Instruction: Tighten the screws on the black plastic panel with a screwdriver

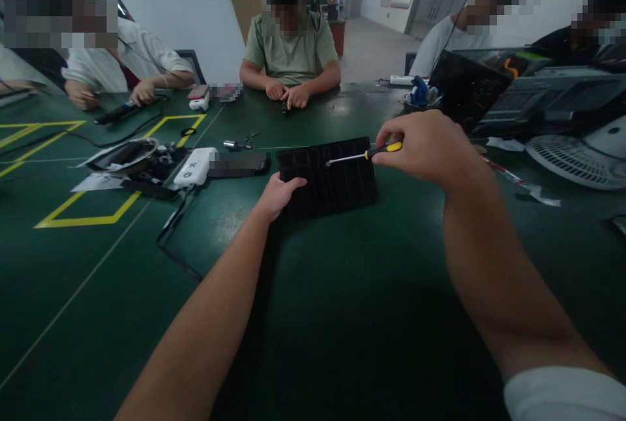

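A flat black rectangular panel (347, 183), with a ribbed or sectioned face, is held tilted up over the green table. My left hand (281, 197) grips its left edge, thumb across the front and the other fingers hidden behind. In my right hand (420, 147) is a screwdriver (384, 150) with a yellow and black handle, pinched between thumb and fingers. Its metal shaft points left across the panel, and the tip appears at or just in front of the middle of the face. Whether the tip touches cannot be made out.
Left of the panel lie a white device (196, 167) with a cable, a dark strip (238, 165) and a heap of parts (127, 157). Small metal pieces (238, 145) lie behind. A white fan (572, 157) and dark equipment (469, 88) stand right. Several people sit around the table (372, 297).
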Available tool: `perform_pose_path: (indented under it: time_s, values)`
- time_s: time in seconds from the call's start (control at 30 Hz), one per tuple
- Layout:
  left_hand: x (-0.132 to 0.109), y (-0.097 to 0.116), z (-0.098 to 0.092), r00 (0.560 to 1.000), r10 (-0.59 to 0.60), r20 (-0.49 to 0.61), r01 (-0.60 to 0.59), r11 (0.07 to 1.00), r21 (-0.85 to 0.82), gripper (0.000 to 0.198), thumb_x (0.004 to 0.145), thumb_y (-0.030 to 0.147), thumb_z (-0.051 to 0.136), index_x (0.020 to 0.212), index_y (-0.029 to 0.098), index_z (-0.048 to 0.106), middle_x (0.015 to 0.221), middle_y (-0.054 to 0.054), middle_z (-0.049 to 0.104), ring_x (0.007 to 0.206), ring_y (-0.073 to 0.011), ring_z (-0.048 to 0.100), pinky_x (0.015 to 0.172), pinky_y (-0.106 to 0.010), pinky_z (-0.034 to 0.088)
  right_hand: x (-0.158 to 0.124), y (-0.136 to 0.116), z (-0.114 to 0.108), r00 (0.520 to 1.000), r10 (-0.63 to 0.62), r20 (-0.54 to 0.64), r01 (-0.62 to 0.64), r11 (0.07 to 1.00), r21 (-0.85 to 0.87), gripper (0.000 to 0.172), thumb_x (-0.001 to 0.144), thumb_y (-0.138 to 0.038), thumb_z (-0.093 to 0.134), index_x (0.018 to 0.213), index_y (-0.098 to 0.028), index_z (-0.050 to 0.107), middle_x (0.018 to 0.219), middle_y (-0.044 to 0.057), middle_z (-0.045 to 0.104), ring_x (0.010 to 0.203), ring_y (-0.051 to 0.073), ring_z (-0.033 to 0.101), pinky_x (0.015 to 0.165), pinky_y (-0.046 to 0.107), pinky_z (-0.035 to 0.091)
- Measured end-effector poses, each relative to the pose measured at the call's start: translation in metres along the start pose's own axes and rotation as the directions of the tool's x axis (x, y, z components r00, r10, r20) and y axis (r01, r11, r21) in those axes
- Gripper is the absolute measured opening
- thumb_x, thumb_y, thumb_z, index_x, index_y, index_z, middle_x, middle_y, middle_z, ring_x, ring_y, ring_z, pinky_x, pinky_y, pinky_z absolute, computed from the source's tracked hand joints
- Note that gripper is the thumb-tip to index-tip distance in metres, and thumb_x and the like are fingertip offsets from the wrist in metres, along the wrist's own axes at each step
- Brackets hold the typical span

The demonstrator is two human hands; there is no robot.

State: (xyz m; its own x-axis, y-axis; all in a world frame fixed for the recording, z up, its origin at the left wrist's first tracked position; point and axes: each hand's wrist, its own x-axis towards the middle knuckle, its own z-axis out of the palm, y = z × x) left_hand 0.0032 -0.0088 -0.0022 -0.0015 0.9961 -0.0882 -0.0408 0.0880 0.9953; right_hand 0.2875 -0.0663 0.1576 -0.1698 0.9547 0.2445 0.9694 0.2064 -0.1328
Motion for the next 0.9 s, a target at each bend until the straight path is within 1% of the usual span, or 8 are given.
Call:
perform_pose_path:
  time_s: [0.17, 0.33, 0.47, 0.6, 0.9]
  values:
    - [-0.0032, 0.0018, 0.0008, 1.0, -0.014, 0.013, 0.015, 1.0, -0.01, 0.039, 0.061, 0.027, 0.086, 0.097, 0.017, 0.075, 0.101, -0.011, 0.08, 0.099, -0.0321, 0.076, 0.099, -0.053, 0.06, 0.0012, -0.0002, 0.0022, 1.0, 0.01, 0.015, -0.009, 1.0, -0.015, 0.025, 0.084, -0.05, 0.074, 0.099, -0.032, 0.081, 0.1, 0.008, 0.076, 0.098, 0.035, 0.068, 0.078, 0.044, 0.048]
    - [-0.0035, 0.002, 0.0003, 1.0, -0.005, 0.02, 0.005, 1.0, 0.002, 0.039, 0.061, 0.028, 0.085, 0.097, 0.017, 0.075, 0.101, -0.011, 0.08, 0.097, -0.0313, 0.076, 0.099, -0.051, 0.059, 0.0017, -0.001, 0.0033, 1.0, -0.006, 0.021, 0.006, 1.0, -0.019, 0.025, 0.084, -0.048, 0.073, 0.099, -0.029, 0.081, 0.099, 0.008, 0.077, 0.096, 0.033, 0.068, 0.077, 0.042, 0.048]
    - [-0.004, 0.0028, 0.0002, 0.999, -0.004, 0.034, 0.003, 1.0, 0.019, 0.04, 0.062, 0.03, 0.084, 0.099, 0.016, 0.074, 0.103, -0.011, 0.08, 0.102, -0.0318, 0.075, 0.101, -0.051, 0.058, 0.0011, 0.0002, 0.003, 1.0, -0.024, 0.009, 0.024, 1.0, -0.019, 0.024, 0.083, -0.046, 0.072, 0.097, -0.029, 0.082, 0.097, 0.007, 0.078, 0.094, 0.031, 0.069, 0.075, 0.04, 0.047]
    - [-0.0044, 0.0031, -0.001, 0.998, -0.009, 0.066, 0.009, 1.0, -0.001, 0.04, 0.064, 0.029, 0.084, 0.1, 0.017, 0.074, 0.105, -0.012, 0.08, 0.105, -0.0329, 0.075, 0.101, -0.051, 0.059, 0.0017, 0.0031, 0.0013, 0.999, -0.041, 0.021, 0.041, 0.999, -0.005, 0.024, 0.082, -0.047, 0.072, 0.095, -0.029, 0.082, 0.095, 0.006, 0.078, 0.091, 0.03, 0.069, 0.074, 0.039, 0.047]
    - [-0.0038, 0.0038, -0.0015, 0.998, -0.004, 0.063, 0.004, 1.0, -0.004, 0.04, 0.063, 0.028, 0.085, 0.1, 0.017, 0.074, 0.108, -0.011, 0.08, 0.107, -0.0333, 0.075, 0.104, -0.053, 0.057, 0.0036, 0.0047, 0.0051, 0.999, -0.05, 0.014, 0.05, 0.999, -0.003, 0.025, 0.082, -0.048, 0.072, 0.094, -0.029, 0.082, 0.094, 0.006, 0.077, 0.088, 0.028, 0.068, 0.071, 0.037, 0.045]
